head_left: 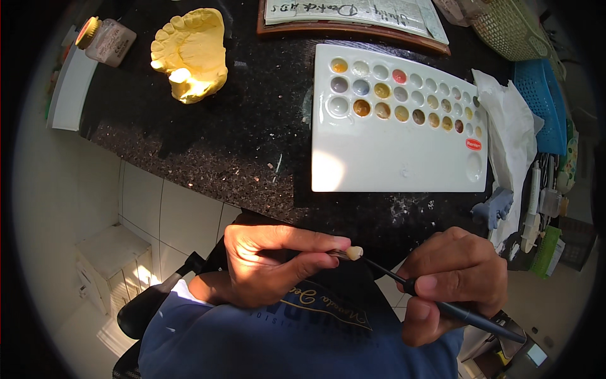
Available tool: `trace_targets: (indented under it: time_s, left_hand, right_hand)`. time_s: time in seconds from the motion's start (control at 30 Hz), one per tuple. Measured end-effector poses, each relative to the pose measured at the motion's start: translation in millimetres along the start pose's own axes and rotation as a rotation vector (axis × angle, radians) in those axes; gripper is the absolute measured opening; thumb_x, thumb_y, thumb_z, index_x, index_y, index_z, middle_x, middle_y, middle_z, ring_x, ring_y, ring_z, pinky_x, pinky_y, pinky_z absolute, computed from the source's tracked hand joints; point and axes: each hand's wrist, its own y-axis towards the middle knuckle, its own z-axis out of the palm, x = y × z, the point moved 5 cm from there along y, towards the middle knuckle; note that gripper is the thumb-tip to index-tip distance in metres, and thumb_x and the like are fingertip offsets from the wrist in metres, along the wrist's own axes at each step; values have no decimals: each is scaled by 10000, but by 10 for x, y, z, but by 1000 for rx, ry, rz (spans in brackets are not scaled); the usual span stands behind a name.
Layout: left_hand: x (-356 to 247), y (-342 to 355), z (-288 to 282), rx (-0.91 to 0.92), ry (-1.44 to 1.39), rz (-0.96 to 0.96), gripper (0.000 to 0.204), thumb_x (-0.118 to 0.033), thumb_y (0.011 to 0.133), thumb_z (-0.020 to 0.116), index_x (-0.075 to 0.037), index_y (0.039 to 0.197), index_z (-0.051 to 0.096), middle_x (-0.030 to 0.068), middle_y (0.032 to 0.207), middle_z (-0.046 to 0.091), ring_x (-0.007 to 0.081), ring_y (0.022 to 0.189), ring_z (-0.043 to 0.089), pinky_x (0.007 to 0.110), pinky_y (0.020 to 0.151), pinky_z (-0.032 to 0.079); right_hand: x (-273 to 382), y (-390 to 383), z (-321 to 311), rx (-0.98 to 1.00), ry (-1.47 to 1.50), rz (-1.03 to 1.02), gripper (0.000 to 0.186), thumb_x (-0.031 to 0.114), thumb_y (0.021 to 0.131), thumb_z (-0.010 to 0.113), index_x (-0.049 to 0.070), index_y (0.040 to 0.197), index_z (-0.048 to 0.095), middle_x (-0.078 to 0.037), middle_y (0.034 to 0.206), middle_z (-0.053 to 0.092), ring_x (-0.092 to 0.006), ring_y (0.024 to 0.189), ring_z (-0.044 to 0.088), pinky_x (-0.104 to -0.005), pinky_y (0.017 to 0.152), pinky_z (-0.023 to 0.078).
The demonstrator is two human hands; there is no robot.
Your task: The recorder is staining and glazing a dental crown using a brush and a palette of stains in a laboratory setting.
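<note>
The left hand (268, 262) pinches a thin metal holder between thumb and forefinger, and a small cream-coloured tooth piece (355, 252) sits at the tip of that holder, in the air in front of the person's body and just below the near edge of the dark speckled tabletop (208, 145). The right hand (454, 284) grips a slim dark brush (442, 306) in a pen hold, fingers pressed around the handle, with the brush tip touching or nearly touching the tooth piece. To do this step well, it seems best to keep the left pinch firm, steady the two hands against each other, and apply only light, short strokes so the small piece does not turn on its holder. The tooth piece is tiny, pale ivory and rounded; finer surface detail is too small to tell. On the tabletop, well apart from the hands, lies a white rectangular mixing palette (391, 164) with rows of round wells holding brown, yellow, grey and red shades. A yellow dental cast (192, 54) rests at far left, beside a small capped bottle (107, 39). White tissue (511, 132) lies right of the palette.
</note>
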Motion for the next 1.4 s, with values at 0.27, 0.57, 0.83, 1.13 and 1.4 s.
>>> trace_targets:
  time_s: [0.27, 0.57, 0.83, 1.13, 1.4]
  left_hand:
    - [-1, -4, -2, 7, 2, -8, 163, -70, 823, 710, 85, 857, 671, 237, 816, 688, 248, 769, 701, 337, 738, 577]
    - [9, -5, -11, -2, -4, -4, 197, -97, 821, 720, 89, 860, 669, 229, 820, 692, 246, 774, 703, 336, 739, 577]
    - [1, 0, 0, 11, -13, 8, 203, -105, 826, 717, 88, 864, 669, 226, 822, 692, 241, 775, 703, 332, 736, 577]
    - [1, 5, 0, 5, -27, 9, 198, -103, 826, 716, 85, 865, 671, 225, 819, 693, 241, 768, 703, 333, 732, 579]
    - [-1, 5, -4, 15, -12, -2, 178, -95, 826, 714, 73, 866, 674, 226, 820, 693, 241, 773, 703, 336, 737, 578]
  right_hand:
    - [13, 5, -22, 240, 11, -60, 267, -3, 715, 652, -45, 950, 531, -128, 802, 526, -168, 517, 600, -270, 454, 557]
    - [13, -10, 16, 147, 23, -4, 233, -27, 680, 692, -17, 879, 572, -109, 721, 569, -171, 523, 606, -257, 445, 527]
    - [15, -3, -12, 259, 21, -54, 282, -9, 708, 650, -36, 963, 532, -121, 802, 531, -165, 517, 597, -254, 454, 543]
    - [29, 18, -11, 279, -26, -44, 292, -12, 695, 655, -18, 961, 537, -112, 794, 538, -166, 542, 600, -258, 476, 544]
    - [20, 9, -20, 280, -12, -14, 292, 1, 699, 670, -14, 960, 540, -109, 803, 535, -165, 547, 601, -259, 488, 551]
